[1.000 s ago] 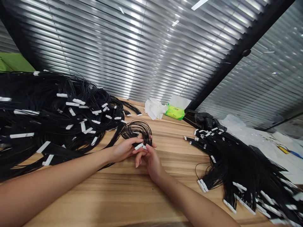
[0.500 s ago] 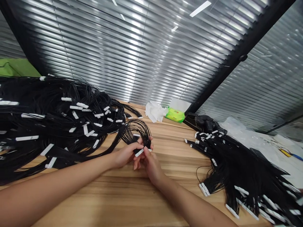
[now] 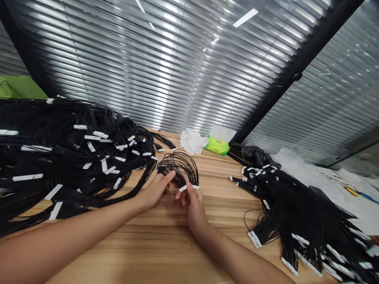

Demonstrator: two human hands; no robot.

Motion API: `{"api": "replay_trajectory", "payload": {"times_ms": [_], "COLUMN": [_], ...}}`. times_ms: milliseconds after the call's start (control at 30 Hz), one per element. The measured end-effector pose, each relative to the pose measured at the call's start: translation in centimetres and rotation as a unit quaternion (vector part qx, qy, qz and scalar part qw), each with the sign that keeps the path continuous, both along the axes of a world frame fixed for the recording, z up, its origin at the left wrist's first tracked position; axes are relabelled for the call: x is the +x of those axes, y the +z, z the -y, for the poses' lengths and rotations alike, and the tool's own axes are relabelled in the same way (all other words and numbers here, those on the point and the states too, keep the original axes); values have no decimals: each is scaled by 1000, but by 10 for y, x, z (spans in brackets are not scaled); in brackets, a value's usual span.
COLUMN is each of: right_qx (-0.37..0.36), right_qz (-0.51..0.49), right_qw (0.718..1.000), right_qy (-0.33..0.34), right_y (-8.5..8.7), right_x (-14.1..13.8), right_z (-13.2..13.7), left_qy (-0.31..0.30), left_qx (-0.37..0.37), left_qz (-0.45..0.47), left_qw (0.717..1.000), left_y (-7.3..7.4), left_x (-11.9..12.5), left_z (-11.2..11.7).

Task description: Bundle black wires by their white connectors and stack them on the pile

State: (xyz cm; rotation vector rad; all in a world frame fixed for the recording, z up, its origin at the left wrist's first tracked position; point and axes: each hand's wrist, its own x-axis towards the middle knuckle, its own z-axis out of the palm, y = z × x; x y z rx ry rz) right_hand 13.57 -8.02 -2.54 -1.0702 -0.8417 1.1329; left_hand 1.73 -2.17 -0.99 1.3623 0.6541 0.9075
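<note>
A small looped bundle of thin black wires arches over the wooden table, between the two big wire heaps. My right hand pinches white connector strips at the bundle's lower end. My left hand lies to the left, its fingertips against the wires. Whether those fingers grip anything is hidden. A large tangled heap of black wires with white tags lies just beyond my left forearm.
A second heap of black wires with white connectors lies at the right. Crumpled tissue, a green tissue packet and a black object stand at the far edge. Slatted blinds rise behind the table.
The small bundle and its white connectors have shifted right and up. My left hand has moved away from the connectors to the bundle's left side.
</note>
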Motion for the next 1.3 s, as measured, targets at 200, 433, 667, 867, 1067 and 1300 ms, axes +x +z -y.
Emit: {"api": "replay_trajectory", "payload": {"times_ms": [200,433,667,867,1067,1300], "right_qx": [-6,-14,-9,-5,-20,-56], "right_qz": [28,76,78,79,76,94], "right_qw": [998,996,995,996,996,993], "right_qy": [-53,-51,-57,-48,-44,-39], "right_y": [-2,-4,-6,-5,-8,-6], "right_x": [6,8,8,8,10,7], "right_z": [-6,-6,-5,-5,-8,-3], "left_qy": [158,138,101,72,44,49], "left_qx": [146,390,408,405,374,501], "left_qz": [-98,-222,-272,-272,-242,-296], "left_qw": [972,883,866,870,894,812], "left_y": [5,9,8,10,12,3], "left_x": [-9,-13,-16,-21,-21,-30], "left_z": [-8,-7,-12,-14,-15,-16]}}
